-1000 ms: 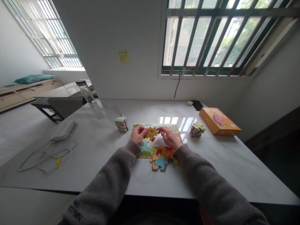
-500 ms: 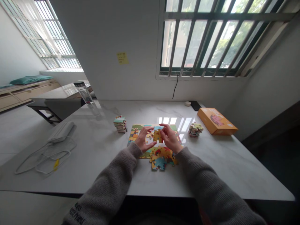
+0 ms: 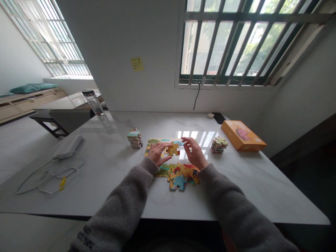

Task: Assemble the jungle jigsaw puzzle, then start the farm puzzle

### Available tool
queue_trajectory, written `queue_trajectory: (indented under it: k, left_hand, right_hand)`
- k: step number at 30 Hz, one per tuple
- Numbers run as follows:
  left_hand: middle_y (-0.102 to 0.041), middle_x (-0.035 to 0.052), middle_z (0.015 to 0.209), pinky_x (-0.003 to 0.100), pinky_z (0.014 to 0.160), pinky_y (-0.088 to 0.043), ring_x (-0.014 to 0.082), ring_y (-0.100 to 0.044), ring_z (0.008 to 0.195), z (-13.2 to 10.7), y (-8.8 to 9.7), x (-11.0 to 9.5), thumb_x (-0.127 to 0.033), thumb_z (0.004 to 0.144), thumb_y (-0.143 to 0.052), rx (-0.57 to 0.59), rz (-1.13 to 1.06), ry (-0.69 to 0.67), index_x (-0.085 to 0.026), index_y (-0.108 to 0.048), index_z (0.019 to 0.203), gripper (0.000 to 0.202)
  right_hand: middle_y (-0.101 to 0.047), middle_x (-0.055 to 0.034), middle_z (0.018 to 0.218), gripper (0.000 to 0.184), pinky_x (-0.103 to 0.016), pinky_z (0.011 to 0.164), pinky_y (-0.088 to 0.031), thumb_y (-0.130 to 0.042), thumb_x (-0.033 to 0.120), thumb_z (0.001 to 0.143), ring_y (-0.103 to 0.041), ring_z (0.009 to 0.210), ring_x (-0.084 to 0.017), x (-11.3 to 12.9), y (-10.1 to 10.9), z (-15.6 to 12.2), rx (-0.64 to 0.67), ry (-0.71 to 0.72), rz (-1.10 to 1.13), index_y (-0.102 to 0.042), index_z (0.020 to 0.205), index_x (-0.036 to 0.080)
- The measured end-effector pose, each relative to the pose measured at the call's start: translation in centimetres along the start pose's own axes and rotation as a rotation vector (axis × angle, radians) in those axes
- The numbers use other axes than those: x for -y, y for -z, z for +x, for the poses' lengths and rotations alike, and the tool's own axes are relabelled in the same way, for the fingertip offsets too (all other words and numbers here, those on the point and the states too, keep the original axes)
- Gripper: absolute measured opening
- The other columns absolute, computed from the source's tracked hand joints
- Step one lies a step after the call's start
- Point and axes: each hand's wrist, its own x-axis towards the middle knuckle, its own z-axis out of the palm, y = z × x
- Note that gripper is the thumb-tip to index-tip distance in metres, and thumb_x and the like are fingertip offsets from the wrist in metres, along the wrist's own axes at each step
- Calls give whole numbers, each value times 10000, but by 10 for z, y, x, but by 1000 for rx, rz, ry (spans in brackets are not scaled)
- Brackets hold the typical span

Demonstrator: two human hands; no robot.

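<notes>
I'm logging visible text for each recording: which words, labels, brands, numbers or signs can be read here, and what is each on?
None can be read with certainty.
Yellow note on the wall: several lines of writing, too small to read.
Orange box: pale lettering on its top, too blurred to read.
Left sleeve: dark lettering, upside down and too unclear to quote.

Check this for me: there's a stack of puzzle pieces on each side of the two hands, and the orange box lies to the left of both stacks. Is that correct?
Not quite: the head view shows the orange box to the right of both the left stack and the right stack. The stacks do flank the left hand and right hand.
</notes>
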Motion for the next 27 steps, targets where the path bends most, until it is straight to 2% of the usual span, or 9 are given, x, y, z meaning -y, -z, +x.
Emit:
queue_trajectory:
  k: [4, 8, 11, 15, 19, 24, 27]
  left_hand:
    - [-646, 99, 1310, 450, 992, -419, 308, -570, 1152, -1, 5, 11, -316, 812, -740, 55, 120, 117, -223, -557, 1291, 522]
    - [-648, 103, 1297, 442, 949, -415, 314, -554, 1119, -4, 12, 20, -305, 813, -702, 68, 211, 241, -216, -559, 1297, 513]
    - [-657, 91, 1277, 433, 940, -406, 305, -552, 1092, -6, 14, 27, -253, 785, -693, 51, 267, 287, -222, -589, 1224, 453]
    - [-694, 75, 1161, 427, 915, -409, 302, -570, 1052, -8, 12, 32, -272, 749, -716, 42, 276, 316, -226, -607, 1092, 363]
    - [-673, 74, 1224, 420, 923, -432, 282, -588, 1059, -5, 9, 26, -281, 753, -718, 61, 119, 297, -217, -585, 1025, 310]
    - [-664, 87, 1276, 448, 972, -432, 278, -604, 1058, -2, 5, 11, -300, 754, -755, 85, -45, 173, -209, -567, 968, 299]
    - [-660, 100, 1287, 450, 996, -427, 268, -624, 1057, -1, 4, 6, -305, 776, -747, 72, -111, 125, -206, -560, 951, 275]
  right_hand:
    - [-626, -99, 1156, 316, -402, 895, -526, -443, 203, 973, -618, 955, -217, -6, 8, -2, 75, 76, -125, -562, 1263, 238]
    - [-635, -100, 1181, 360, -428, 921, -515, -469, 171, 949, -615, 1000, -238, -10, 6, -4, 150, 95, -194, -558, 1290, 243]
    - [-639, -101, 1207, 355, -434, 928, -510, -477, 156, 941, -605, 1043, -248, -13, 4, -6, 180, 99, -229, -574, 1272, 239]
    - [-657, -94, 1175, 323, -433, 942, -504, -493, 146, 938, -594, 1076, -253, -14, 3, -6, 203, 120, -255, -598, 1230, 237]
    - [-654, -98, 1199, 334, -452, 975, -496, -514, 167, 942, -575, 1148, -263, -14, 4, -6, 222, 111, -256, -584, 1262, 231]
    - [-551, -110, 1400, 557, -515, 1091, -425, -609, 245, 923, -496, 1300, -280, -15, 1, -7, 337, 149, -203, -424, 1449, 254]
    - [-548, -101, 1412, 522, -515, 1112, -413, -603, 240, 933, -490, 1318, -273, -16, -1, -7, 366, 165, -178, -448, 1431, 269]
